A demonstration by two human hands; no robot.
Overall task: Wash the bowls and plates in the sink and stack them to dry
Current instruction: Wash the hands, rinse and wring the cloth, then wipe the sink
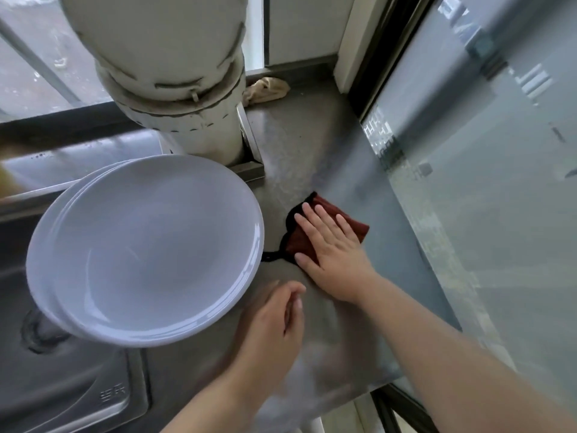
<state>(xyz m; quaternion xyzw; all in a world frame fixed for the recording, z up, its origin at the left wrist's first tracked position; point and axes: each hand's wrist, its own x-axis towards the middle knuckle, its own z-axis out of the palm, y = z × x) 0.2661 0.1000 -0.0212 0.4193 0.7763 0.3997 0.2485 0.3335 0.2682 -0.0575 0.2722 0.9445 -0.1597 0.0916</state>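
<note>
Two white plates (146, 245), one stacked on the other, sit at the near edge of a steel sink (62, 385), overhanging both the basin and the grey counter (296, 145). The right hand (331, 245) lies flat, fingers straight, pressing a red cloth (324, 210) onto the counter just right of the plates. The left hand (274, 326) hovers blurred beside the plates' rim, fingers straight and together, holding nothing.

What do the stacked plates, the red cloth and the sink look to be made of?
Plates: glossy white, smooth with soft highlights, so glazed ceramic or melamine; I cannot tell which. Red cloth, under the flat right hand: matte woven fabric with dark edging, probably microfibre. Sink: brushed grey metal with a dull sheen, likely stainless steel.
</note>
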